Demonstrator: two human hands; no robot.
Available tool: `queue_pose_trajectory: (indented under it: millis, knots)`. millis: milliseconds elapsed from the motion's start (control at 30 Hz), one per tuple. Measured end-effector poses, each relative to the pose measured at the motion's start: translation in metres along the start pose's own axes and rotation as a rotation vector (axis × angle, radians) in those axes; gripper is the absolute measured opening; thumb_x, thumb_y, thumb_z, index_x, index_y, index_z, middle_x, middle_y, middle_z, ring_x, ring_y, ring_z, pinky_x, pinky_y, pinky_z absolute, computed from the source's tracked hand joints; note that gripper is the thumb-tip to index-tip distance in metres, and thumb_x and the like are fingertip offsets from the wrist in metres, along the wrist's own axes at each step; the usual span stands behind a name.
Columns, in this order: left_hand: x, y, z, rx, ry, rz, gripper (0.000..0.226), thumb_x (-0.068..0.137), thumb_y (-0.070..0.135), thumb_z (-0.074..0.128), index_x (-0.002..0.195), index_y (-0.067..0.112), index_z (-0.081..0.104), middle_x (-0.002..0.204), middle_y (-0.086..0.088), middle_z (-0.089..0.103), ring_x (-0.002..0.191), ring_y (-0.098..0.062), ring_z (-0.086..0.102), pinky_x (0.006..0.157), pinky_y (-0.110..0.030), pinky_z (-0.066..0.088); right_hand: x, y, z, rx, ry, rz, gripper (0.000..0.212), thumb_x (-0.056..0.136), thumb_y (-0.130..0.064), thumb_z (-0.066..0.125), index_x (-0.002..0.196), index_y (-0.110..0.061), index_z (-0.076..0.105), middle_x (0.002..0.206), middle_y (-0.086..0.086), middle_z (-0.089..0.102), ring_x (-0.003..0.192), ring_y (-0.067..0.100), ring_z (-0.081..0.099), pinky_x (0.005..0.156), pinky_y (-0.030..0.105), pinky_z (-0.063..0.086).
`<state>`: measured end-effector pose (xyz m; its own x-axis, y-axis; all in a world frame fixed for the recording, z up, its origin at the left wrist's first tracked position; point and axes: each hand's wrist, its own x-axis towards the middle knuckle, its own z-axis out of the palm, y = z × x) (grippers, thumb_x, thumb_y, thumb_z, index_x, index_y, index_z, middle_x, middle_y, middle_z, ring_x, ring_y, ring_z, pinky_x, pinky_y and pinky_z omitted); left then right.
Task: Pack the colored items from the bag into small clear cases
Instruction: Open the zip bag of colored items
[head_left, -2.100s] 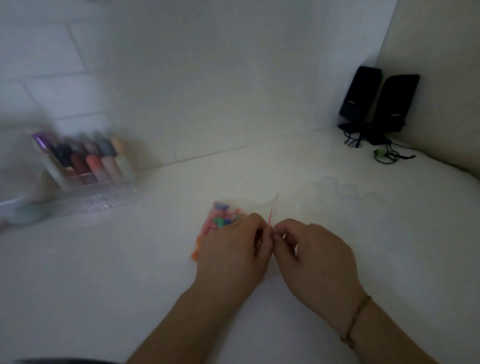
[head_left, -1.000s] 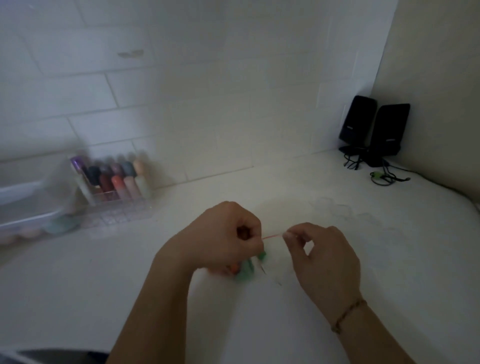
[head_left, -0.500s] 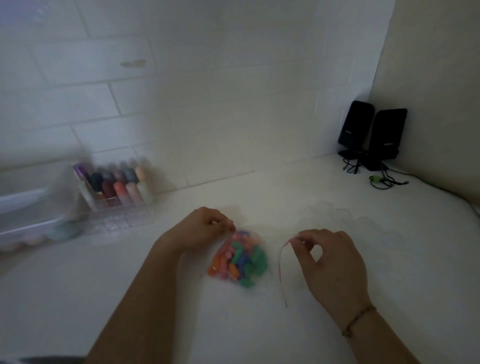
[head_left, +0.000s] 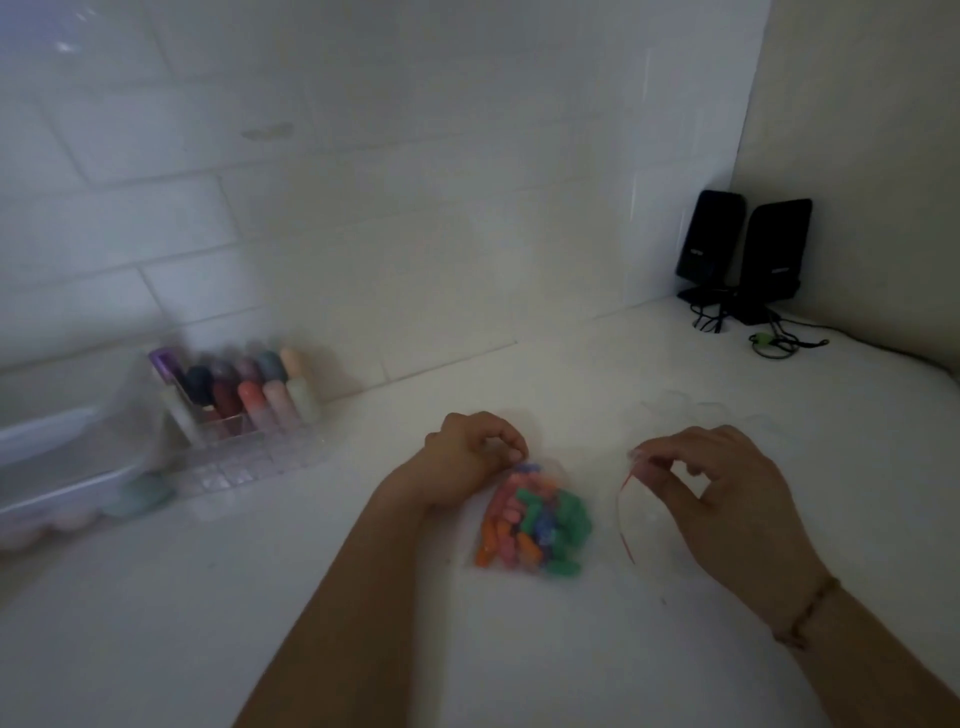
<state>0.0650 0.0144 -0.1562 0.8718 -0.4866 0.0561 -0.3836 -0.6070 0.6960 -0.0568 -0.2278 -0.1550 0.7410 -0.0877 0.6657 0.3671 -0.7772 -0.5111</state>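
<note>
left grip (head_left: 475, 457) pinching bag (head_left: 532, 519) (top), right grip (head_left: 711, 488) beside

On a white counter (head_left: 156, 623) lies a small clear bag (head_left: 532, 519) full of orange, pink, green and blue pieces. The left hand (head_left: 467, 462) pinches the bag's top corner with curled fingers. The right hand (head_left: 722, 488), just beside the bag, pinches a thin red strip (head_left: 623, 519) that hangs down. A clear organizer (head_left: 234, 410) of colored tubes stands by the tiled wall, and two black speakers (head_left: 743, 254) sit in the far corner.
</note>
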Motion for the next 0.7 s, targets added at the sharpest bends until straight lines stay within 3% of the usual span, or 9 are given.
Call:
queue_pose_trajectory:
  millis: [100, 167, 233, 400, 533, 633, 700]
  knots:
    - [-0.002, 0.003, 0.001, -0.082, 0.021, 0.000, 0.006, 0.070, 0.039, 0.062, 0.070, 0.039, 0.068, 0.070, 0.020, 0.065, 0.068, 0.000, 0.055, 0.076, -0.029, 0.046, 0.000, -0.003, -0.002, 0.014, 0.012, 0.042, 0.005, 0.082, -0.040, 0.063, 0.084, -0.038, 0.067, 0.080, -0.030, 0.061, 0.076, 0.004, 0.056, 0.070, 0.010, 0.039]
    - [-0.002, 0.003, 0.000, -0.136, 0.048, 0.041, 0.016, 0.082, 0.017, 0.067, 0.071, 0.028, 0.067, 0.066, 0.014, 0.063, 0.061, 0.003, 0.051, 0.067, -0.022, 0.042, 0.000, -0.004, -0.002, 0.014, 0.007, 0.043, 0.016, 0.084, -0.031, 0.070, 0.081, -0.045, 0.062, 0.079, -0.024, 0.066, 0.074, 0.013, 0.061, 0.071, 0.023, 0.045]
    - [-0.002, 0.000, -0.003, -0.221, 0.091, 0.053, 0.022, 0.085, 0.004, 0.066, 0.073, 0.022, 0.068, 0.069, 0.004, 0.065, 0.064, -0.005, 0.054, 0.066, -0.023, 0.043, 0.001, -0.002, -0.002, 0.003, -0.004, 0.039, 0.030, 0.084, -0.021, 0.073, 0.078, -0.046, 0.059, 0.078, -0.019, 0.069, 0.075, 0.014, 0.063, 0.074, 0.028, 0.046]
    - [-0.009, -0.005, -0.018, -0.642, 0.163, 0.023, 0.023, 0.077, -0.006, 0.070, 0.089, 0.014, 0.067, 0.070, 0.003, 0.068, 0.067, -0.011, 0.060, 0.070, -0.024, 0.045, 0.005, -0.003, -0.001, -0.016, 0.009, 0.031, 0.021, 0.082, -0.015, 0.075, 0.091, -0.033, 0.069, 0.078, -0.026, 0.060, 0.075, 0.015, 0.062, 0.073, 0.022, 0.044]
    - [-0.011, -0.006, -0.021, -0.773, 0.162, 0.033, 0.025, 0.073, 0.005, 0.068, 0.096, 0.016, 0.065, 0.072, 0.002, 0.067, 0.069, -0.011, 0.062, 0.078, -0.033, 0.044, 0.003, -0.004, 0.000, 0.037, 0.029, 0.010, 0.014, 0.085, -0.024, 0.073, 0.095, -0.033, 0.069, 0.079, -0.019, 0.061, 0.076, 0.003, 0.056, 0.069, 0.007, 0.036]
    - [-0.011, 0.003, -0.024, -0.818, 0.251, 0.113, 0.034, 0.071, 0.004, 0.069, 0.103, 0.013, 0.061, 0.070, 0.002, 0.068, 0.068, -0.011, 0.063, 0.073, -0.027, 0.050, 0.003, -0.010, -0.002, 0.111, 0.084, -0.013, 0.016, 0.085, -0.039, 0.059, 0.098, -0.035, 0.067, 0.082, -0.018, 0.061, 0.079, 0.000, 0.055, 0.068, 0.005, 0.037]
    - [-0.010, 0.009, -0.025, -0.846, 0.338, 0.177, 0.046, 0.071, -0.001, 0.073, 0.112, 0.014, 0.059, 0.069, 0.002, 0.069, 0.066, -0.011, 0.064, 0.072, -0.025, 0.052, 0.004, -0.013, -0.003, 0.134, 0.123, -0.026, 0.015, 0.085, -0.035, 0.061, 0.099, -0.032, 0.067, 0.082, -0.019, 0.060, 0.077, -0.006, 0.053, 0.067, 0.005, 0.037]
